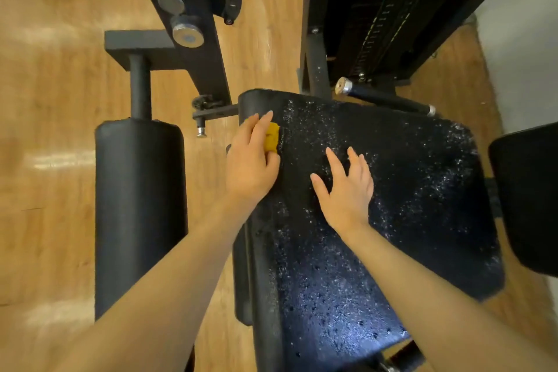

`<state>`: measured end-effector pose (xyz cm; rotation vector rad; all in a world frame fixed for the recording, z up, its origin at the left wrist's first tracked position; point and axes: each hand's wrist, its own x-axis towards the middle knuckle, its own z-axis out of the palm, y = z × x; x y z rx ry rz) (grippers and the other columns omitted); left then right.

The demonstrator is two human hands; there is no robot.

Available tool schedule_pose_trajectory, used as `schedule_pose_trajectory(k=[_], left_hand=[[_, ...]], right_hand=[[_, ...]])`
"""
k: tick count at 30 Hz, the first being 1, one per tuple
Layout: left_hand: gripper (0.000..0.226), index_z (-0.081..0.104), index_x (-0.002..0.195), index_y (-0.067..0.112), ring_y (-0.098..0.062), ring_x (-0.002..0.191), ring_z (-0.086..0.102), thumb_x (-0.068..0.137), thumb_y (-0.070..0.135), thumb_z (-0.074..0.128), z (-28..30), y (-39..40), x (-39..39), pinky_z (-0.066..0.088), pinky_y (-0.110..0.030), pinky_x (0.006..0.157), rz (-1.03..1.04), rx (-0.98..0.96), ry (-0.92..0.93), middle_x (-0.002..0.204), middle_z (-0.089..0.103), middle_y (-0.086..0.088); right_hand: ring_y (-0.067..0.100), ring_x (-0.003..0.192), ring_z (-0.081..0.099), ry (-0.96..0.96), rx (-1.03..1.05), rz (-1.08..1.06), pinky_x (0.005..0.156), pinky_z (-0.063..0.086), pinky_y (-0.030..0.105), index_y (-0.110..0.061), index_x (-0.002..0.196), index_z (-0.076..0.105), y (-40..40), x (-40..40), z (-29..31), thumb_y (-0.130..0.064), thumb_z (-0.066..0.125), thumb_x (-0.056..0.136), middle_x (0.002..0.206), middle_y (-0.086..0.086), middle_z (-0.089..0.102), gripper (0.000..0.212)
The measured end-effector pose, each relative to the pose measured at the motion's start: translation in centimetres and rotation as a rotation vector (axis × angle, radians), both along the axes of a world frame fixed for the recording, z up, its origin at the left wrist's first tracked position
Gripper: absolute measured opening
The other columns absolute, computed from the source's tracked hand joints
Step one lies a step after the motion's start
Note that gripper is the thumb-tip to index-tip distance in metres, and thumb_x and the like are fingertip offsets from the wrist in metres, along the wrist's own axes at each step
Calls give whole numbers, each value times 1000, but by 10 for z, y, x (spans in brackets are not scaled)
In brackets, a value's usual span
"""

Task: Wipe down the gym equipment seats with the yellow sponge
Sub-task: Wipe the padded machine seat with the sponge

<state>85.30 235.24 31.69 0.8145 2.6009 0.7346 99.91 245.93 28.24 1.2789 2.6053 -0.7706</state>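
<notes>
While the near end of the seat catches a pale glare and shows only scattered dark specks, the wet, white-flecked film grows denser farther up the pad, and that is where both hands are. The right hand lies flat on the middle of the seat, fingers spread, its grip released and holding nothing; it looks to be bracing. Beyond it and to the left, the left hand has its grip clenched over the yellow sponge, pressing it on the seat's far-left corner, just inside the edge. Only a mustard-coloured strip of the sponge shows past the fingers, its long axis running away from the person.

From that grip nearly all the unwiped surface lies to the right and toward the person, so the coming stroke probably has to sweep rightward across the pad, and the resting right hand sits in that path. The left hand is clearly the one doing the wiping. Farther out stand a black roller pad at left and the machine's frame over wooden floor.
</notes>
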Motion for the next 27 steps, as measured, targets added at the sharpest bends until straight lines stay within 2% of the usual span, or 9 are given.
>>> schedule_pose_trajectory(k=[3,6,8,12,18,22,27], left_hand=[[55,29,148,26,-19,148,9,96,28,47,-10,-1,13,13,-29,115,-8,-45,27,160,14,1],[52,30,148,25,-15,148,6,98,30,46,-14,-16,43,2,-18,112,103,-48,21,160,13,4],[55,28,149,23,-13,148,4,98,29,47,-13,-32,71,-2,-17,112,145,-62,11,160,12,4],[57,28,149,20,-18,148,6,97,27,49,-11,-47,102,3,-27,113,178,-111,-26,160,12,-1],[55,22,150,24,-24,148,6,100,30,42,-18,17,17,22,-38,116,212,-81,-49,161,7,-5],[54,19,151,23,-24,148,4,102,32,37,-19,37,-14,21,-36,116,188,-116,23,161,6,-5],[57,20,151,24,-17,147,2,99,30,43,-20,-8,52,13,-28,112,198,-92,16,161,6,-1]], right_hand=[[25,146,1,4,4,-7,116,10,48,-37,147,26,-1,-1,0,-52,42,94,159,4,10,57],[25,146,1,0,6,-3,116,9,48,-37,147,25,-1,0,0,-52,42,94,159,4,10,57],[25,146,1,2,10,-4,116,10,48,-37,146,26,-1,0,0,-53,41,94,159,4,10,57],[25,146,2,5,10,-7,116,11,49,-38,146,25,-2,0,-1,-53,41,94,159,4,11,57],[24,146,1,-4,-3,-8,117,11,48,-37,146,25,0,0,1,-52,42,94,159,4,9,57],[24,146,1,-10,-10,-4,117,11,48,-38,146,26,1,-1,1,-53,42,94,159,4,10,57],[25,146,3,-2,4,-1,115,12,48,-37,146,27,1,0,-1,-53,42,93,159,4,11,57]])
